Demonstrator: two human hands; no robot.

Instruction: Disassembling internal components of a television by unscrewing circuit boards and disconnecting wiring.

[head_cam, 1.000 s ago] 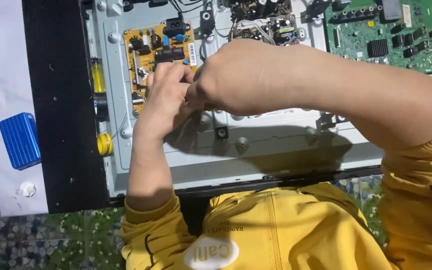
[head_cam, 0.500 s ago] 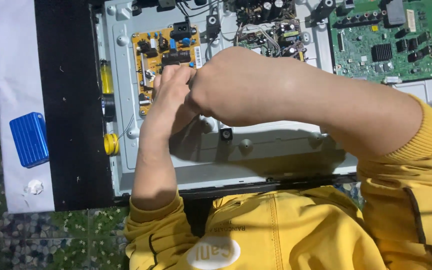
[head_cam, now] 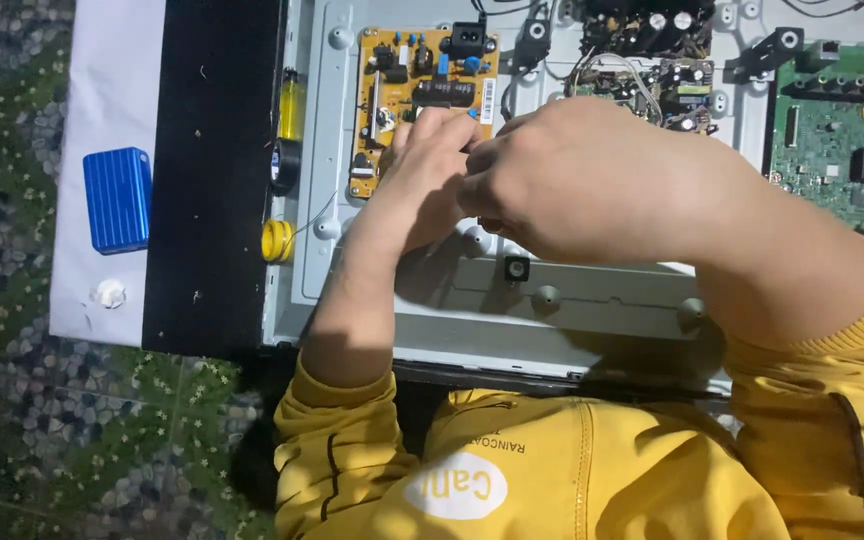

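Left hand (head_cam: 422, 180) and right hand (head_cam: 592, 180) meet over the yellow circuit board (head_cam: 392, 90); fingers bunched together, their grip hidden from view.

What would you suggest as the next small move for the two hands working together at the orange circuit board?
Probably draw the right hand back slightly. It covers the fingers of the left hand where they meet at the lower right edge of the orange circuit board, so the contact point is hidden; clearing the view would likely let the fingers be placed among the crowded components more surely.
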